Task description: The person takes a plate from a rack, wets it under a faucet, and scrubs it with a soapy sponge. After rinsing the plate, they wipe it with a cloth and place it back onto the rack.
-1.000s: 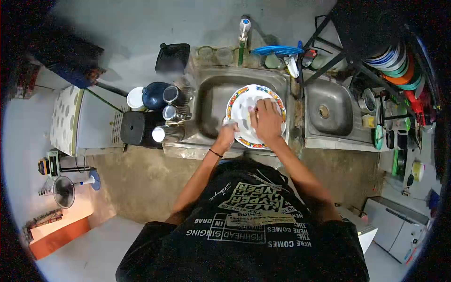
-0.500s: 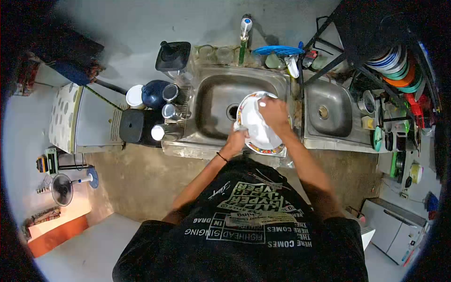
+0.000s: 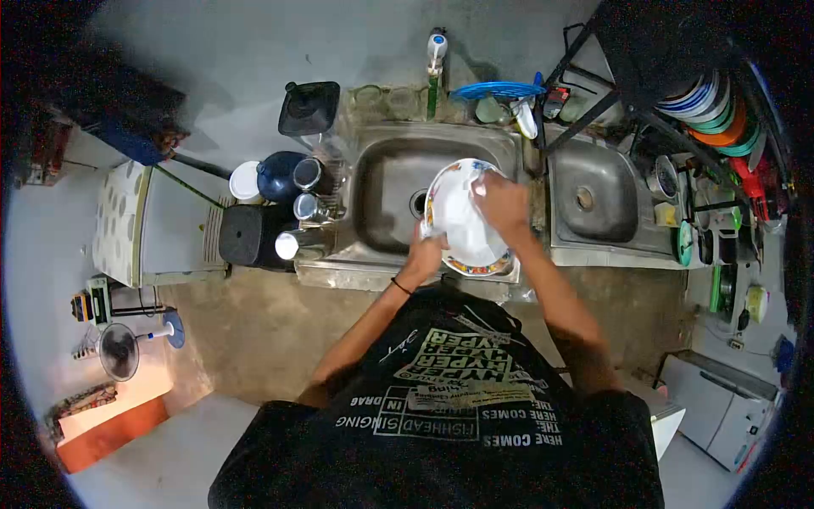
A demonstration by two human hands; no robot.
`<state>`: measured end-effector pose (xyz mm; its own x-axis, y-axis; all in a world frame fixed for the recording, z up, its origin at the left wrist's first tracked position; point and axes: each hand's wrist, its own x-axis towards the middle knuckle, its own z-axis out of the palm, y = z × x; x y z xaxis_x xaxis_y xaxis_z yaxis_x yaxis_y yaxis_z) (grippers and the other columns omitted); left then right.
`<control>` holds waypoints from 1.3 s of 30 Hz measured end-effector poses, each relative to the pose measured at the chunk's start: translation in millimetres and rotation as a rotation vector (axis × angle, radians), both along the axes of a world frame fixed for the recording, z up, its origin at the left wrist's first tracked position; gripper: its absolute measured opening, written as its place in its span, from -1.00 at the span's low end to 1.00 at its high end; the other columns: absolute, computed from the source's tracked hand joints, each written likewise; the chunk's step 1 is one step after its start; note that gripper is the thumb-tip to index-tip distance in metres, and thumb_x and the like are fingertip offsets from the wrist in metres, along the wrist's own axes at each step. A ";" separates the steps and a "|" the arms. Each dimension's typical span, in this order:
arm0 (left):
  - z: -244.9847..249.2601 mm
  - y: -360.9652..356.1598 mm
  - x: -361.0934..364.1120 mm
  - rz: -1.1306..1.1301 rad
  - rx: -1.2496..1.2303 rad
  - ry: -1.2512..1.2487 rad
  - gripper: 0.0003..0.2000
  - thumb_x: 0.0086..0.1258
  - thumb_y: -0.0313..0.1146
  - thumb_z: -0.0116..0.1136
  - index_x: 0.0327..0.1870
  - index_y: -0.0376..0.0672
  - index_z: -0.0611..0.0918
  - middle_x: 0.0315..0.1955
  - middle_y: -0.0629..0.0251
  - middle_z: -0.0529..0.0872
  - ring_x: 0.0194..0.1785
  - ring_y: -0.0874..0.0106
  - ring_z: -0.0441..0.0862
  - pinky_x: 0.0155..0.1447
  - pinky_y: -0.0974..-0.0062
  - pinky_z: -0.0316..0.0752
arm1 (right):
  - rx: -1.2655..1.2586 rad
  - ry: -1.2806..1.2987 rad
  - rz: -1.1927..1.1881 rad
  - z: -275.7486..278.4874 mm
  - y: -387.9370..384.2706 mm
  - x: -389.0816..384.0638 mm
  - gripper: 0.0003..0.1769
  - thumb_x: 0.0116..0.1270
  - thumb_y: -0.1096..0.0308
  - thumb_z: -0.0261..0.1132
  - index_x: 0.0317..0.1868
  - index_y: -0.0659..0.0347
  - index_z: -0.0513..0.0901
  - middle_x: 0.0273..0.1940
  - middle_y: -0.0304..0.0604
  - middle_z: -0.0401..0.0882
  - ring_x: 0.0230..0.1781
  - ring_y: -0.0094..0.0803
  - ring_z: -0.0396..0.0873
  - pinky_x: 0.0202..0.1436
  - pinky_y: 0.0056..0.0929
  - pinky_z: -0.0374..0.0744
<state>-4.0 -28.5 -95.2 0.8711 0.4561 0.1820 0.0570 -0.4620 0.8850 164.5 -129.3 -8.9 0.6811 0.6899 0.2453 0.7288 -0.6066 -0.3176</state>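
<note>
Plate (image 3: 462,216), white with a coloured patterned rim, is held tilted over the right side of the steel sink (image 3: 386,182), below the tap (image 3: 437,42). It looks to be mid-wash: no running water shows and any suds are too small to make out, so rinsing and putting away seem left to do. Its lower rim is gripped by the left hand (image 3: 424,254), fingers curled round it, while the right hand (image 3: 502,206) lies on its upper part with fingers bent; whether they clasp the rim or a cloth cannot be told.
</note>
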 end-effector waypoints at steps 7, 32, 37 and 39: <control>-8.7 0.7 13.3 0.026 -0.393 -0.005 -0.72 0.20 -0.57 -0.08 -0.04 -0.30 0.44 -0.36 0.25 0.59 -0.30 0.46 0.56 -0.21 0.49 0.52 | 0.345 0.199 0.119 11.1 49.7 -44.0 -0.80 0.12 0.24 0.26 -0.33 0.18 0.60 -0.40 0.02 0.64 -0.37 -0.04 0.62 -0.23 -0.15 0.53; -10.2 39.8 -3.8 0.074 -0.160 0.085 -0.84 0.22 -0.64 -0.10 -0.47 -0.36 0.58 -0.49 0.20 0.64 -0.32 0.46 0.56 -0.18 0.46 0.47 | 0.231 0.123 0.233 66.4 12.3 -33.0 -0.64 0.15 0.19 0.32 -0.11 0.21 0.53 -0.15 0.06 0.52 -0.14 0.03 0.48 -0.05 -0.13 0.45; 62.7 29.7 -3.8 0.191 -0.731 0.009 -0.82 0.21 -0.65 -0.13 -0.40 -0.38 0.60 -0.47 0.25 0.64 -0.34 0.49 0.56 -0.25 0.48 0.48 | 0.157 0.071 0.409 74.1 -0.7 -60.5 -0.51 0.02 0.24 0.42 -0.05 0.27 0.50 -0.05 0.05 0.41 -0.04 0.04 0.41 0.03 -0.10 0.41; 61.3 29.2 -5.2 0.200 -0.550 0.042 -0.85 0.20 -0.63 -0.12 -0.44 -0.36 0.56 -0.50 0.27 0.61 -0.38 0.49 0.53 -0.27 0.46 0.47 | 0.092 0.091 0.318 64.2 -2.1 -62.5 -0.49 -0.08 0.34 0.43 -0.06 0.26 0.51 -0.06 0.02 0.42 -0.03 0.02 0.41 0.05 -0.12 0.42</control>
